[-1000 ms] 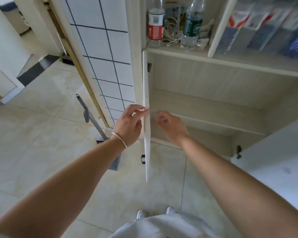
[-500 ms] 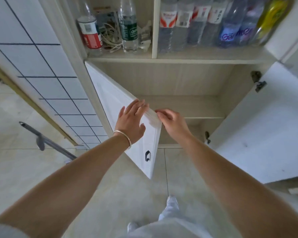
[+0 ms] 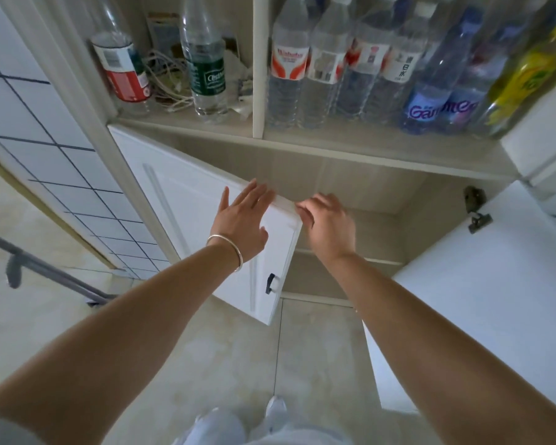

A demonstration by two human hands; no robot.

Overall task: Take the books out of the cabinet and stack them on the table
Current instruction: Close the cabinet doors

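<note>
My left hand (image 3: 243, 224) lies flat, fingers spread, on the half-open white cabinet door (image 3: 187, 213), right hand (image 3: 329, 226) loosely curled by its top corner, gripping nothing, w/ bottles (image 3: 289, 69) on the shelf above, beige floor tiles (image 3: 315, 358) below, no books in view inside.

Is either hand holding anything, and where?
Nothing is gripped: the left hand lies flat against the white cabinet door near its top edge; the right hand is empty.

Head view: from my head, looking forward and down, close on the open cabinet (image 3: 350, 175), my arms reaching in.
</note>
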